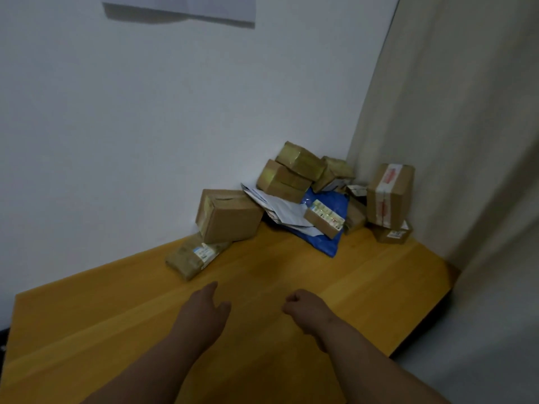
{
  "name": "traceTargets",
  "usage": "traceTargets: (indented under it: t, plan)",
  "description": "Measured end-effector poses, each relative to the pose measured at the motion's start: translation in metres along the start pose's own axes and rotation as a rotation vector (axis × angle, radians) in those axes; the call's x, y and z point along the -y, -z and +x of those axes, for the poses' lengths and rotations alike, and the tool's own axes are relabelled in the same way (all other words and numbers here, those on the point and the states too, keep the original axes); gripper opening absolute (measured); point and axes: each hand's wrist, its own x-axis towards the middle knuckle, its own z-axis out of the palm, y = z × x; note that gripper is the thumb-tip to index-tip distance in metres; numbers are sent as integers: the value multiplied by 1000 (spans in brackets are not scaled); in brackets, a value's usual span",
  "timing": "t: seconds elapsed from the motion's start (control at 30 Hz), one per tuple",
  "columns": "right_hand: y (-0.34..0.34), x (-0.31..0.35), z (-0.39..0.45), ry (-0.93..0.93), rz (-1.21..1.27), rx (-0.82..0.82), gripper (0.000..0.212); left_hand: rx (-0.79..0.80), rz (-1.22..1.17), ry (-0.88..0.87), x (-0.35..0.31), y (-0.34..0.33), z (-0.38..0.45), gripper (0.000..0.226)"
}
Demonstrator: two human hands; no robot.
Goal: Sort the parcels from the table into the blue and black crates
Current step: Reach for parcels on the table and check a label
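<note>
I am looking down at a yellow wooden tabletop (291, 287) that is sitting in the corner of a dim room, with a white wall (145, 126) running along its far side and a pale curtain (466, 141) hanging down along its right side. A sheet of paper (178, 7) is hanging on the wall near the top of my view.

The parcels are lying piled in the far right corner of the tabletop, where wall and curtain are meeting. A brown cardboard box (229, 215) is leaning against the wall, resting partly on a flat taped parcel (194, 258) that is lying nearest to me. Two taped boxes (290, 173) are stacked on top of the heap, above a white mailer bag (280, 208) and a blue plastic mailer (326, 237). A small labelled box (323, 218) is lying on the blue mailer. A tall box with red-printed tape (389, 195) is standing upright beside the curtain, on top of a lower small box (392, 234).

My left hand (207, 310) is hovering over the bare wood, fingers loosely extended toward the flat parcel and holding nothing. My right hand (306, 309) is hovering beside it, fingers curled into a loose fist, also holding nothing. Both are well apart from the pile.

The near half of the tabletop is giving me open wood between hands and parcels. The right edge is ending just short of the curtain.
</note>
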Motion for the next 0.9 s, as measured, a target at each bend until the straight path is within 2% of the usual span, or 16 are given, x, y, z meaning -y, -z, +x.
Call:
traceTargets:
  t: [0.1, 0.2, 0.33, 0.4, 0.47, 0.53, 0.63, 0.73, 0.9]
  plan:
    - [24, -11, 16, -13, 57, -47, 34, 24, -5, -32, -30, -12, 20, 62]
    - [51, -26, 42, -12, 128, -117, 53, 46, -22, -48, -63, -30, 41, 62]
    - [110, -50, 92, 17, 236, -240, 64, 8, -63, -47, -117, -62, 74, 60]
    - [153, -63, 121, 15, 263, -306, 65, -26, -78, -64, -152, -84, 93, 57]
    - [200, -76, 148, 11, 261, -414, 56, -47, -119, -85, -193, -109, 110, 52]
    - [247, -87, 169, 10, 268, -525, 47, -25, -157, -83, -236, -136, 129, 46]
    - [309, -98, 191, 24, 376, -629, 49, 17, -259, -23, -300, -172, 153, 48]
    - [355, -99, 216, 86, 414, -640, 47, 23, -355, -16, -357, -196, 178, 52]
    - [387, -99, 241, 132, 464, -495, 47, 77, -455, 35, -421, -213, 227, 69]
